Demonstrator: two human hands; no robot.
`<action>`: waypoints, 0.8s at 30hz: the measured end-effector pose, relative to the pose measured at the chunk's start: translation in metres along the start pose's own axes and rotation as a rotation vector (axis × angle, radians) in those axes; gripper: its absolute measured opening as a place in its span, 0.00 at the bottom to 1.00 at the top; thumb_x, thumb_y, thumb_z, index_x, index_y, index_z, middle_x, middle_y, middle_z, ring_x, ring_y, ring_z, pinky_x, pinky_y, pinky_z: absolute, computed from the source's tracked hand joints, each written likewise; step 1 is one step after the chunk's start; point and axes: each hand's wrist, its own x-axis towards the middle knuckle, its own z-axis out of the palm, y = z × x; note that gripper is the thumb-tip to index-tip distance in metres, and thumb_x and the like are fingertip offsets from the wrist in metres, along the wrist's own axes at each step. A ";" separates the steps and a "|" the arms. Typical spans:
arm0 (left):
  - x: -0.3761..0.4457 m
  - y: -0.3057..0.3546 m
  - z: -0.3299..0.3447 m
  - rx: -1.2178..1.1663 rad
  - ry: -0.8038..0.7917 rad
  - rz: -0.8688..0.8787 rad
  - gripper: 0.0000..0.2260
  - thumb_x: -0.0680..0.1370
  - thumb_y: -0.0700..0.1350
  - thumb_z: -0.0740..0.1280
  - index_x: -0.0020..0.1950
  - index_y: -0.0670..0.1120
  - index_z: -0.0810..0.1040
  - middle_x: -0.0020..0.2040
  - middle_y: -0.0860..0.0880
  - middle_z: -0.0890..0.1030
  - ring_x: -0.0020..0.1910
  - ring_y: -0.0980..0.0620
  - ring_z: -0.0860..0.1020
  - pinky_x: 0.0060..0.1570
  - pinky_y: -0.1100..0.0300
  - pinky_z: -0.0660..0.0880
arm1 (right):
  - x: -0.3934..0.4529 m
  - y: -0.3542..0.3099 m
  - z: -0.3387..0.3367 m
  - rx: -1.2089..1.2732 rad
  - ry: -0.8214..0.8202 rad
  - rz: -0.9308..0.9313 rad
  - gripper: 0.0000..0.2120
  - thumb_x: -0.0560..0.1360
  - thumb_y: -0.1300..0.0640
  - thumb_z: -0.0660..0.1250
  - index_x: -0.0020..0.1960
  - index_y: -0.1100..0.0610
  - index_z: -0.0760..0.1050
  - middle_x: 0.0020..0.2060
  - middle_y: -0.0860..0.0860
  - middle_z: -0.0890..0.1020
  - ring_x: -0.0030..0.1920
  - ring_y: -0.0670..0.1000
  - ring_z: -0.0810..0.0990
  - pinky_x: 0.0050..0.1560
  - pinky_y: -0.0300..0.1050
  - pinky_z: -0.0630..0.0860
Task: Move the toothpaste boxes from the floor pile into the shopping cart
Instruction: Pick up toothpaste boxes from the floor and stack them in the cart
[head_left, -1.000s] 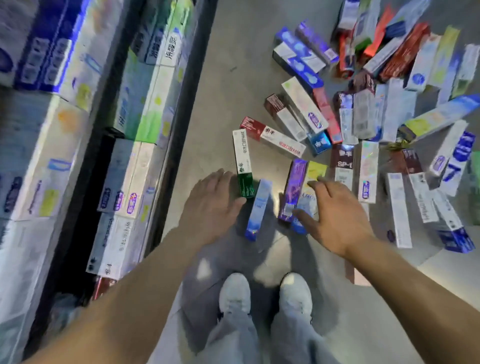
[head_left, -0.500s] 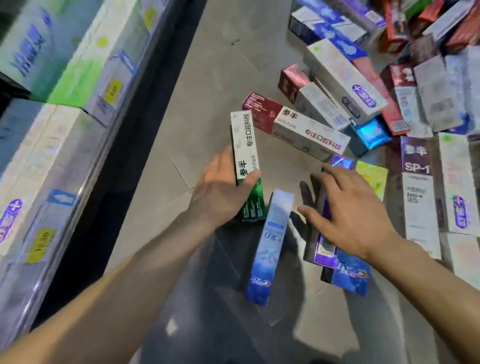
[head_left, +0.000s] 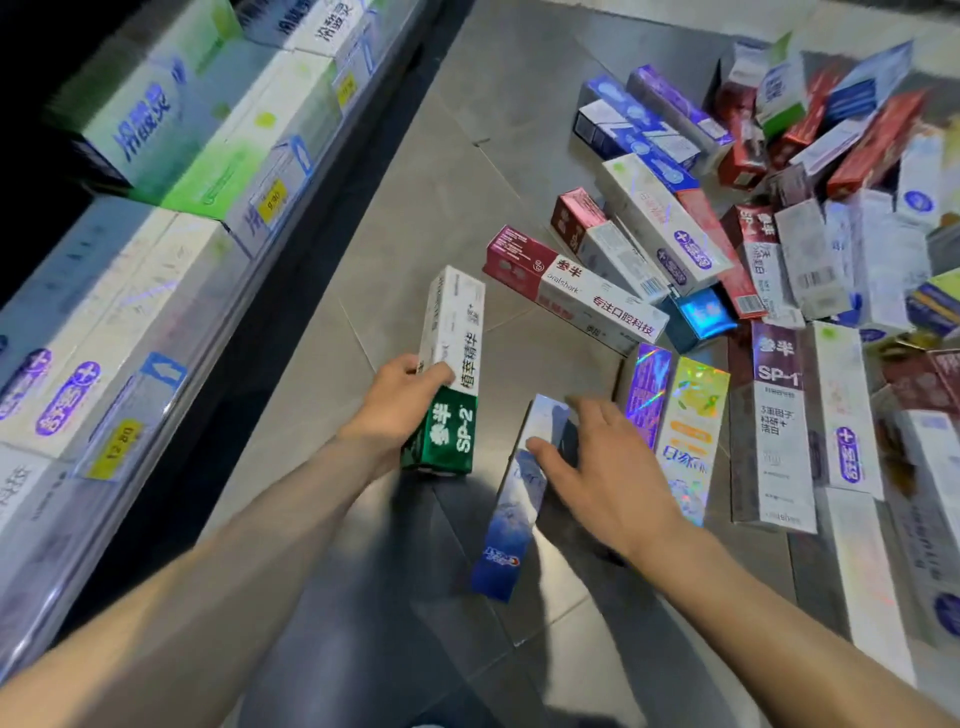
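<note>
My left hand (head_left: 397, 402) grips a white and green toothpaste box (head_left: 452, 366) near its green end and holds it tilted up off the floor. A blue toothpaste box (head_left: 514, 525) lies on the grey tiles just right of it. My right hand (head_left: 608, 467) hovers over the blue box's far end, fingers spread and fairly straight, thumb touching the box. Beside that hand lie a purple holographic box (head_left: 647, 387) and a yellow holographic box (head_left: 693, 421). The floor pile (head_left: 779, 218) of several boxes spreads to the upper right. No shopping cart is in view.
A store shelf (head_left: 171, 291) stocked with toothpaste boxes and yellow price tags runs along the left, with a dark gap under its edge. A red and white box (head_left: 576, 291) lies just beyond my hands. Bare grey floor (head_left: 415, 182) shows between shelf and pile.
My left hand has closed round the white and green box and lifted it. My right hand has left the purple box and moved left onto the blue box.
</note>
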 end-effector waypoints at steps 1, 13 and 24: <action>-0.007 -0.005 -0.009 -0.044 -0.009 -0.016 0.01 0.79 0.37 0.66 0.48 0.41 0.76 0.31 0.49 0.82 0.25 0.57 0.79 0.25 0.66 0.73 | -0.001 -0.004 0.008 0.025 -0.012 0.024 0.26 0.78 0.44 0.67 0.68 0.61 0.70 0.61 0.58 0.77 0.64 0.59 0.73 0.62 0.48 0.67; -0.068 -0.037 -0.067 -0.319 -0.008 -0.054 0.05 0.79 0.34 0.64 0.53 0.39 0.77 0.36 0.47 0.83 0.30 0.54 0.80 0.29 0.63 0.77 | 0.001 -0.020 0.070 0.300 -0.085 0.432 0.35 0.55 0.33 0.68 0.46 0.63 0.77 0.39 0.57 0.80 0.37 0.55 0.80 0.33 0.41 0.68; -0.111 0.016 -0.041 -0.369 -0.070 -0.110 0.10 0.80 0.38 0.65 0.61 0.42 0.75 0.44 0.42 0.86 0.34 0.48 0.82 0.33 0.57 0.79 | -0.012 -0.055 -0.023 0.856 0.095 0.364 0.16 0.73 0.53 0.74 0.47 0.52 0.65 0.44 0.50 0.79 0.45 0.52 0.81 0.44 0.49 0.77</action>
